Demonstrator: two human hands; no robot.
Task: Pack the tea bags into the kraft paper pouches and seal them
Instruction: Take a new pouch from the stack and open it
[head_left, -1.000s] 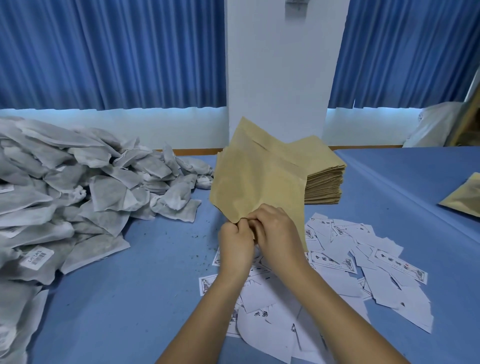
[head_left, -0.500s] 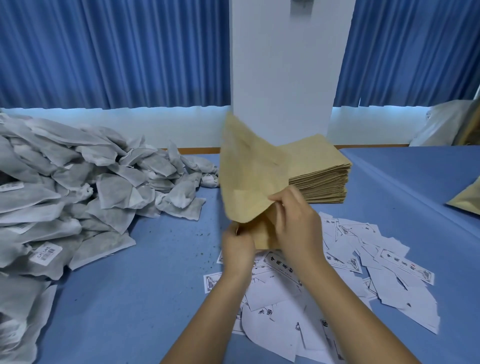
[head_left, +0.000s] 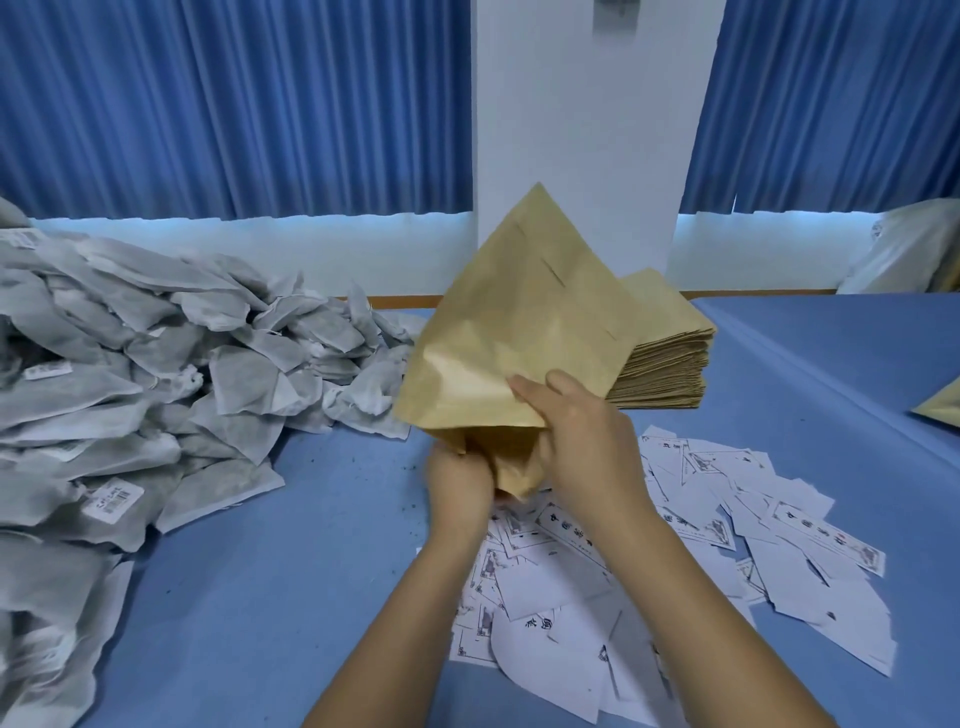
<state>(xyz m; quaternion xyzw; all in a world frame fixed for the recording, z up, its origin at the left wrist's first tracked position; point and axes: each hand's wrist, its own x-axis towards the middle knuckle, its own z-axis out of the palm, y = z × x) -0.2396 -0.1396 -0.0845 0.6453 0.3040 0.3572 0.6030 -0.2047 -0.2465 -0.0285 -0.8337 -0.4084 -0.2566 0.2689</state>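
Both my hands hold a kraft paper pouch (head_left: 524, 332) up above the blue table (head_left: 291, 561), its near end pulled apart. My left hand (head_left: 460, 480) grips the lower flap from underneath. My right hand (head_left: 576, 441) pinches the upper flap, thumb on top. A big heap of grey-white tea bags (head_left: 156, 374) lies on the left of the table, some with white barcode stickers. A flat stack of kraft pouches (head_left: 665, 358) sits behind the held pouch, to the right.
Several white printed paper labels (head_left: 701, 545) lie scattered under and right of my arms. Another kraft pouch (head_left: 940, 408) shows at the right edge. A white pillar and blue curtains stand behind the table. A white bag (head_left: 909, 249) sits far right.
The pouch has swung up and its near end has been spread apart. My right hand moved up onto the upper flap while the left stayed under the lower one.
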